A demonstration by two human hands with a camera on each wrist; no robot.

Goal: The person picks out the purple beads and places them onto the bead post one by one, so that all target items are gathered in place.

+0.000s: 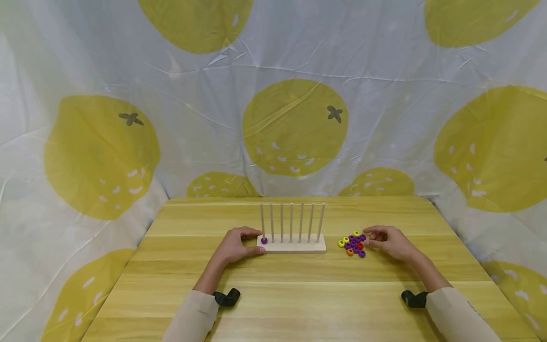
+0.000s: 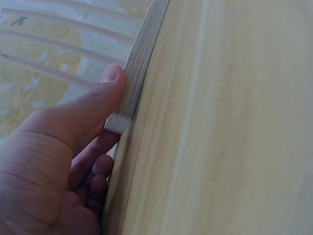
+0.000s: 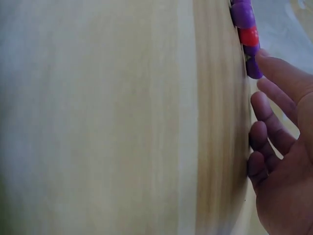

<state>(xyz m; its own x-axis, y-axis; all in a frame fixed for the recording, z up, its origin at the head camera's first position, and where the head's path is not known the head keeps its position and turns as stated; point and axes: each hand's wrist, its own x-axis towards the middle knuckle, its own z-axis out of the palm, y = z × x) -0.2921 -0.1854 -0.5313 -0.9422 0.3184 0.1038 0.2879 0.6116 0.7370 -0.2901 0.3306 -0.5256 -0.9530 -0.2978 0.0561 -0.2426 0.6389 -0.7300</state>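
A wooden peg stand (image 1: 295, 247) with a row of upright pegs sits on the table; a purple bead (image 1: 264, 241) is at the foot of its leftmost peg. My left hand (image 1: 234, 244) grips the stand's left end, thumb on the front edge of the base (image 2: 139, 73) and fingers behind it. To the right of the stand lies a cluster of purple, yellow, red and orange beads. At that cluster's right edge, my right hand (image 1: 391, 242) has thumb and forefinger spread beside a purple bead (image 3: 253, 68). The thumb tip overlaps this bead in the right wrist view.
The wooden table (image 1: 295, 308) runs back to a hanging cloth (image 1: 376, 123) printed with yellow fruit, which also encloses both sides. A black wrist device (image 1: 227, 298) is at the left sleeve, and another black device (image 1: 414, 299) at the right.
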